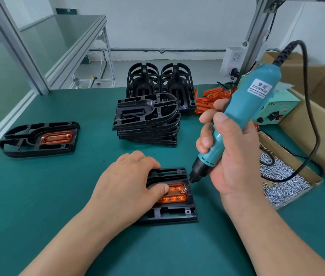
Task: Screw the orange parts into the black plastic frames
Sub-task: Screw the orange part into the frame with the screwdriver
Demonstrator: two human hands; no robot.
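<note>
- Teal electric screwdriver (243,116): your right hand (235,156) is wrapped tight round its barrel, fingers curled across the front and thumb up along the side. The tool leans with its cable end up and to the right.
- Its black nose points down and left, with the bit tip on a small screw (184,189) at the right end of the orange part (175,198).
- That orange part sits in the recess of the black plastic frame (177,215), which lies flat on the green mat (58,196) directly in front of you.
- Your left hand (129,186) lies palm-down over the frame's left side. It clasps nothing; the thumb presses on the orange part.
- Behind it stands a stack of bare frames (147,120), with more frames upright (159,82) further back and loose orange parts (211,98) just to their right.
- Far left lies another frame (38,139) with an orange part already seated.
- To your right, a cardboard tray of screws (283,182).
</note>
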